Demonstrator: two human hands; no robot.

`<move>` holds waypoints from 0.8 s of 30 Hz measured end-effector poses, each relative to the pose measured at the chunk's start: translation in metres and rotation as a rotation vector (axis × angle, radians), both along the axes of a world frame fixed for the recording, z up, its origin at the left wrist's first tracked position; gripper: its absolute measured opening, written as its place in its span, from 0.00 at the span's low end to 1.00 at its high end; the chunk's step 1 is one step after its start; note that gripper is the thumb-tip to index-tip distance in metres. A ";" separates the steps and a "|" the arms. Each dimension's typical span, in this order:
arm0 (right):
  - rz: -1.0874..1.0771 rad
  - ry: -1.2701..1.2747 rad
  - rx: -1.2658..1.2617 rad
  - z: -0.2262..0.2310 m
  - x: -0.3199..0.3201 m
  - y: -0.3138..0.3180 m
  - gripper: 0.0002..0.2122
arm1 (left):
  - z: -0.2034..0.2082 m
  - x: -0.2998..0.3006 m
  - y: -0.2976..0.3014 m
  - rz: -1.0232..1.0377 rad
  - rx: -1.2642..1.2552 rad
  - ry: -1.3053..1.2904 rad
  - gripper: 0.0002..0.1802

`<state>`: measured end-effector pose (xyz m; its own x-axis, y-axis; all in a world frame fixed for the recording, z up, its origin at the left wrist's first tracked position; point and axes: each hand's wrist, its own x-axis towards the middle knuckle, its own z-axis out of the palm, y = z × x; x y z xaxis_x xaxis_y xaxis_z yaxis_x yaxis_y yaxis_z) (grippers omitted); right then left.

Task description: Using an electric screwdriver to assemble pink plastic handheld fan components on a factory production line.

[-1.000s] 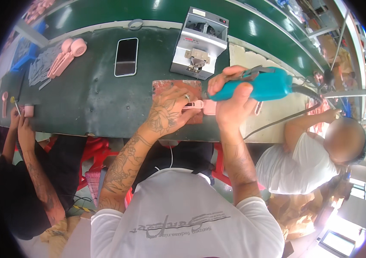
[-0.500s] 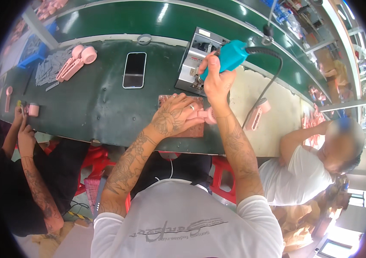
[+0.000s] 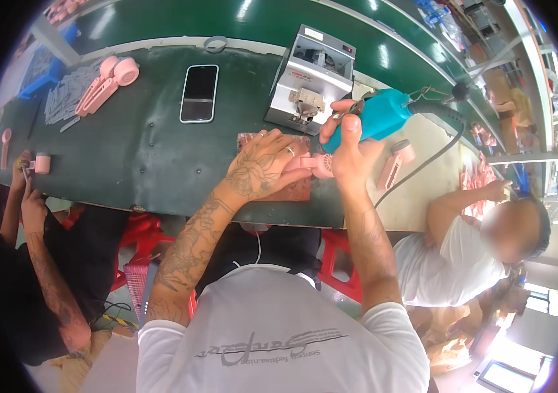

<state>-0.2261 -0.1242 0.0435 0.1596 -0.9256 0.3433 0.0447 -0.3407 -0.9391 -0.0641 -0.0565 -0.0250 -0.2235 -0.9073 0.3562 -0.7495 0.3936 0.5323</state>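
My left hand (image 3: 262, 164) presses down on a pink handheld fan (image 3: 323, 165), its fingers closed round the handle. The round head of the fan, with a slotted grille, sticks out to the right. Under it lies a reddish-brown pad (image 3: 297, 191). In my right hand (image 3: 355, 156) is a teal electric screwdriver (image 3: 378, 119) with a black cord, held tilted beside the fan's head. The screwdriver's tip is hidden by my hand. A silver and black screw feeder (image 3: 302, 85) stands just beyond, close to my right fingertips.
A phone (image 3: 199, 93) lies left of the feeder. Farther left are pink fans (image 3: 105, 85) and a pile of grey strips (image 3: 66, 95). Another pink piece (image 3: 393, 165) rests on the pale board at right. Co-workers sit at both sides; one on the left handles a pink part (image 3: 42, 162).
My right hand has carried the screwdriver away from the screw feeder, right and nearer to me, beside the fan's head. My left hand stays on the fan. The view has shifted slightly.
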 end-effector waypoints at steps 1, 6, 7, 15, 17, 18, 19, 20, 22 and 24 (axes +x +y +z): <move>0.010 -0.003 0.017 -0.002 -0.001 0.001 0.21 | -0.002 0.001 0.000 0.007 0.000 -0.001 0.31; 0.053 -0.059 0.015 -0.007 -0.001 0.000 0.20 | -0.003 0.001 0.001 0.019 0.024 -0.024 0.31; 0.065 -0.076 0.016 -0.008 0.000 0.000 0.19 | -0.005 -0.001 -0.001 0.021 -0.084 0.006 0.28; 0.087 -0.094 -0.018 -0.031 -0.003 -0.003 0.18 | 0.001 -0.003 -0.001 0.006 -0.128 0.034 0.23; 0.100 -0.058 -0.044 -0.035 -0.003 -0.006 0.21 | 0.003 -0.003 -0.002 0.018 -0.115 -0.019 0.22; 0.102 -0.036 -0.026 -0.035 -0.002 -0.006 0.20 | 0.001 -0.002 -0.001 0.017 -0.108 -0.019 0.22; 0.104 -0.010 -0.013 -0.034 -0.002 -0.007 0.19 | -0.001 -0.002 -0.002 0.020 -0.080 -0.041 0.23; 0.102 -0.008 -0.014 -0.034 -0.001 -0.007 0.19 | -0.002 -0.002 -0.003 0.024 -0.052 -0.063 0.25; 0.095 -0.042 -0.026 -0.034 0.001 -0.006 0.17 | -0.001 -0.003 -0.002 0.034 -0.055 -0.058 0.25; 0.096 -0.032 -0.030 -0.036 0.001 -0.006 0.17 | 0.000 -0.004 -0.002 0.048 -0.062 -0.054 0.26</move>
